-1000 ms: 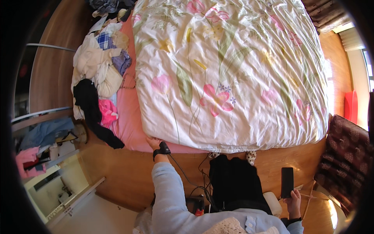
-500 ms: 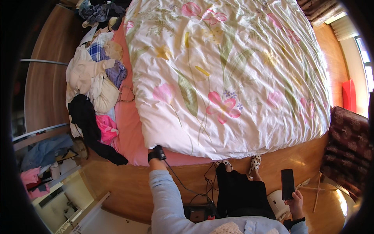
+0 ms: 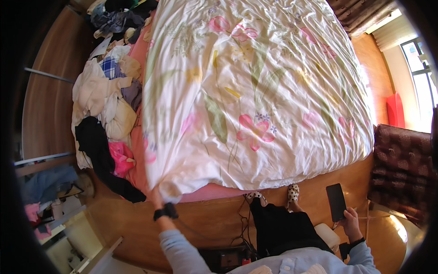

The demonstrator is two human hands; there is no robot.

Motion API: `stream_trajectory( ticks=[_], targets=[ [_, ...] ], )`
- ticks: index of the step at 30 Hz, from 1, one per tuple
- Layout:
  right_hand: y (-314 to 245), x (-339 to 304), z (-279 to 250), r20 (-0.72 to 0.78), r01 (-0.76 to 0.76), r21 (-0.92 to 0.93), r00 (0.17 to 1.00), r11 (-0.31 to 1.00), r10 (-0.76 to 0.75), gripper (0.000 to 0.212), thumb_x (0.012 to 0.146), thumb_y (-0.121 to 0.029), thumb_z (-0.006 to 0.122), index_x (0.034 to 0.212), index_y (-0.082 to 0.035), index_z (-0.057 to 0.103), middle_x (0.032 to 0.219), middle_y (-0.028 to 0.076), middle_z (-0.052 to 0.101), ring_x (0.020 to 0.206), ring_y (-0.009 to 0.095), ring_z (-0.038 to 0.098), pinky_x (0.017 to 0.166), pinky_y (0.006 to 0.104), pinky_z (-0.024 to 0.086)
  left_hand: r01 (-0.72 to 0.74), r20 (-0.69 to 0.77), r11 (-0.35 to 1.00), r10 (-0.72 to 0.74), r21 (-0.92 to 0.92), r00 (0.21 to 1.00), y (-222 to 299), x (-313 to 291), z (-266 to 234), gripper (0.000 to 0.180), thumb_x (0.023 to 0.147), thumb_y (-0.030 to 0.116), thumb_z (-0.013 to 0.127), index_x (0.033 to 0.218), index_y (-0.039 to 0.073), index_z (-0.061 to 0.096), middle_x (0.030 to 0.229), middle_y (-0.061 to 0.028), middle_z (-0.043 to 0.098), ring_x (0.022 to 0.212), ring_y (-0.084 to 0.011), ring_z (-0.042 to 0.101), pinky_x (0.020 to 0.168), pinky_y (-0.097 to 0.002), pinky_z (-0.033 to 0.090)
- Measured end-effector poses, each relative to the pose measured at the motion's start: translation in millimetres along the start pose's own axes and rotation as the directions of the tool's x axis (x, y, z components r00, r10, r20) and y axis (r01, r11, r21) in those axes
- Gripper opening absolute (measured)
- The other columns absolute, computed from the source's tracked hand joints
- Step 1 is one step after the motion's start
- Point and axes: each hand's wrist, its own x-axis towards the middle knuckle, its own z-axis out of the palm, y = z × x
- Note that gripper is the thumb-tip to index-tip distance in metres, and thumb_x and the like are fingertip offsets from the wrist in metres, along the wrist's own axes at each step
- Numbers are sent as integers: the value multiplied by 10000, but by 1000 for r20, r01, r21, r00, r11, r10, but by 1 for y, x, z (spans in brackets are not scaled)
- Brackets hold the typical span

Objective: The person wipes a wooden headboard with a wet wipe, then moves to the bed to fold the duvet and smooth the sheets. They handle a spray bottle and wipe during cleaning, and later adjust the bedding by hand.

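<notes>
A white duvet [image 3: 283, 86] printed with pink flowers and green leaves covers most of the bed. My left hand [image 3: 156, 197], with a black band on its wrist, grips its near left corner. The hand is blurred and its fingers are partly hidden by the cloth. Beneath the corner shows a pink sheet [image 3: 203, 193] along the bed's near edge. Off to the right, above the floor, my right hand [image 3: 350, 223] is closed round the lower end of a smartphone [image 3: 336, 202] with a dark screen.
Piled clothes [image 3: 102, 86], with black trousers [image 3: 95, 144] and a pink garment [image 3: 121, 157], lie along the bed's left side. Cables [image 3: 242, 228] hang near my feet. A dark patterned cloth [image 3: 401, 166] drapes at the right, below a red object [image 3: 395, 111].
My left hand has moved left and slightly nearer, drawing the duvet's corner across more of the pink sheet and creasing it. My right hand still holds the phone.
</notes>
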Motion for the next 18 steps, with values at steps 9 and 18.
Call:
stream_trajectory(
  ticks=[9,18],
  targets=[
    [3,2,2,38,-42,37,998,998,40,98,929,-118,513,954,-24,502,751,149,636,518,268,635,457,341,546,375,-249,759,-283,532,926,-83,0,-104,615,545,-24,711,1146,-17,582,1059,-155,658,941,-273,632,816,-376,505],
    [5,-9,6,86,-10,-70,996,997,16,130,931,-139,497,951,-11,509,789,139,631,558,254,636,484,331,546,119,65,907,-158,404,985,-50,-2,-89,535,616,68,695,1099,-68,510,1063,-211,602,983,-327,590,875,-386,461]
  ],
)
